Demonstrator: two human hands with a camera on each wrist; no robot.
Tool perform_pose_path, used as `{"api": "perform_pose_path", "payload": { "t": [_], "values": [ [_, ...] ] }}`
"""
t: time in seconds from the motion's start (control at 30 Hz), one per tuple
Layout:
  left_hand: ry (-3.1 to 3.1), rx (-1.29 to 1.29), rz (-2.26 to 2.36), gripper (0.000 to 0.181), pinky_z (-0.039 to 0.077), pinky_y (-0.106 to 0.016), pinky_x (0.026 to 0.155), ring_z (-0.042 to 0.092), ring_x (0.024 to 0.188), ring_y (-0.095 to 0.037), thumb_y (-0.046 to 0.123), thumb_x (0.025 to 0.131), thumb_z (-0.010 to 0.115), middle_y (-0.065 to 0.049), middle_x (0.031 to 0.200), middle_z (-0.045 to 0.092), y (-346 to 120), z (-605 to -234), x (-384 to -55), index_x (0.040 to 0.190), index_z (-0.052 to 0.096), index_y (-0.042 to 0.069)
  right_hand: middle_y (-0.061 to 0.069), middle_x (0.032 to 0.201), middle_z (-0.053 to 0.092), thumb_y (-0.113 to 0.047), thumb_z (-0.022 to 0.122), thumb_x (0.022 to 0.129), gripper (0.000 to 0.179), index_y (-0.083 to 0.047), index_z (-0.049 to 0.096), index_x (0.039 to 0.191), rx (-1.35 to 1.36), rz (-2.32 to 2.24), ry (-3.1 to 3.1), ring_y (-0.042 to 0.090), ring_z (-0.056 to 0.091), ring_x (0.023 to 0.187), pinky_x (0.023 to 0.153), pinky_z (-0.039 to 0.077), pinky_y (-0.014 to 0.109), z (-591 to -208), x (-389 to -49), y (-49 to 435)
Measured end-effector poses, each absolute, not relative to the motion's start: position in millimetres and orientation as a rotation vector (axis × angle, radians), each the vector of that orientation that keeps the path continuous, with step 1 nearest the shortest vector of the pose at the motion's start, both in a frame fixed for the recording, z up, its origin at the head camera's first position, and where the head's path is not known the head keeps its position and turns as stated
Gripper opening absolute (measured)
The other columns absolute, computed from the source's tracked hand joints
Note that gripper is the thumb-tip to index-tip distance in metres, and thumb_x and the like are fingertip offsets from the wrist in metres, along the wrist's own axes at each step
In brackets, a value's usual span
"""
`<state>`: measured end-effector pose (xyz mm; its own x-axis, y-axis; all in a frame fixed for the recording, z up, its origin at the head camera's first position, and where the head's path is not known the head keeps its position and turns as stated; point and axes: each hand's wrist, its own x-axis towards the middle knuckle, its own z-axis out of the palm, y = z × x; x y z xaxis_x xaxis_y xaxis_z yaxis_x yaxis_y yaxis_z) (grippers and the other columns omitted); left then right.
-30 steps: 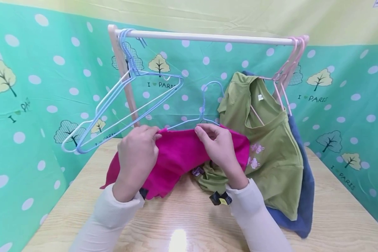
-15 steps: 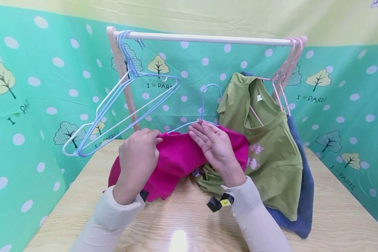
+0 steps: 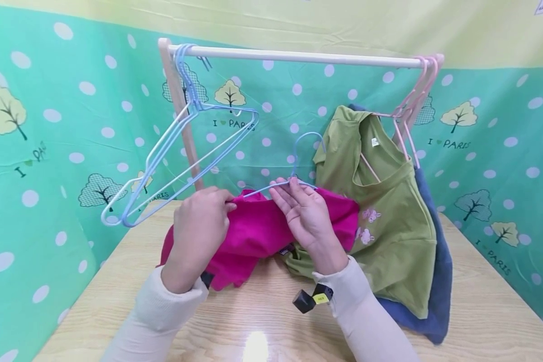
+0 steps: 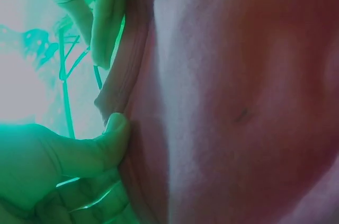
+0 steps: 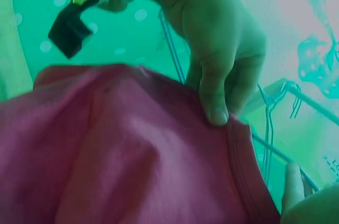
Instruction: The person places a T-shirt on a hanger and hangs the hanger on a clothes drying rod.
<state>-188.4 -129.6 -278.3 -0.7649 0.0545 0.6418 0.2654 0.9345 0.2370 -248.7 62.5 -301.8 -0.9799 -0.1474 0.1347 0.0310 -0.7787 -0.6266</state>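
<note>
A magenta shirt (image 3: 262, 231) droops in folds between the two hands. My left hand (image 3: 201, 231) pinches its upper edge; in the left wrist view the thumb (image 4: 114, 136) presses on a ribbed neckline. A light-blue wire hanger (image 3: 295, 156) sits partly inside the shirt, hook pointing up and to the right. With the palm turned up, my right hand (image 3: 307, 213) holds the hanger's shoulder wire just left of the hook, thumb near the hook's base. The right wrist view has the hanger's wire (image 5: 275, 152) running from the neckline to the right hand's fingers. The shirt hides the hanger's lower part.
A wooden rack with a white rail (image 3: 298, 56) stands behind on the wood-grain table (image 3: 262, 322). Several blue and white hangers (image 3: 163, 146) hang at its left end. At right, a green shirt (image 3: 389, 226) and a blue garment (image 3: 439, 266) hang on pink hangers (image 3: 416, 95).
My right hand leaves its pinch on the shirt's edge, turns palm up and takes the hanger's wire. The hanger's hook has dropped and shifted slightly right. My left hand keeps its pinch.
</note>
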Motion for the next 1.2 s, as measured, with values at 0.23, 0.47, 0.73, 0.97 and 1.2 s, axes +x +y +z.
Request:
{"api": "perform_pose_path", "payload": {
  "t": [0.23,0.47,0.73,0.97,1.2],
  "values": [
    [-2.445,-0.259,-0.493,0.015,0.055,-0.041,0.052,0.067,0.067,-0.027,0.012,0.086,0.084,-0.006,0.085,0.073,-132,-276,-189,0.099,0.081,0.007,0.012,0.101,0.073,-0.013,0.048,0.108,0.022,-0.004,0.065,0.097,-0.23,-2.889,0.876,0.027,0.072,0.106,0.104,0.051,0.041,-300,-245,63],
    [-2.492,-0.275,-0.536,0.014,0.055,-0.044,0.059,0.069,0.073,-0.029,0.012,0.087,0.082,-0.007,0.087,0.075,-142,-268,-185,0.1,0.081,0.008,0.015,0.105,0.07,-0.014,0.047,0.109,0.023,-0.001,0.064,0.101,-0.253,-2.813,0.831,0.033,0.065,0.12,0.105,0.05,0.043,-288,-245,63],
    [-2.476,-0.337,-0.602,0.015,0.05,-0.04,0.06,0.06,0.063,-0.023,0.014,0.09,0.08,-0.008,0.083,0.074,-160,-258,-182,0.102,0.08,0.005,0.018,0.108,0.069,-0.009,0.044,0.109,0.026,0.002,0.065,0.099,-0.304,-2.643,0.966,0.032,0.068,0.11,0.104,0.05,0.043,-251,-248,62],
    [-2.446,-0.32,-0.688,0.03,0.037,-0.035,0.053,0.042,0.053,-0.019,0.032,0.102,0.066,-0.001,0.059,0.05,-167,-255,-183,0.087,0.078,0.009,0.019,0.111,0.068,-0.007,0.045,0.109,0.027,0.002,0.065,0.093,-0.35,-2.585,1.045,0.035,0.063,0.114,0.106,0.048,0.046,-222,-255,70],
    [-2.502,-0.262,-0.692,0.03,0.036,-0.035,0.051,0.043,0.054,-0.021,0.021,0.104,0.06,-0.003,0.059,0.045,-174,-253,-182,0.078,0.068,0.008,0.018,0.105,0.071,-0.008,0.049,0.108,0.026,0.001,0.067,0.091,-0.415,-2.49,1.151,0.033,0.069,0.108,0.101,0.052,0.045,-198,-258,79]
  ]
}}
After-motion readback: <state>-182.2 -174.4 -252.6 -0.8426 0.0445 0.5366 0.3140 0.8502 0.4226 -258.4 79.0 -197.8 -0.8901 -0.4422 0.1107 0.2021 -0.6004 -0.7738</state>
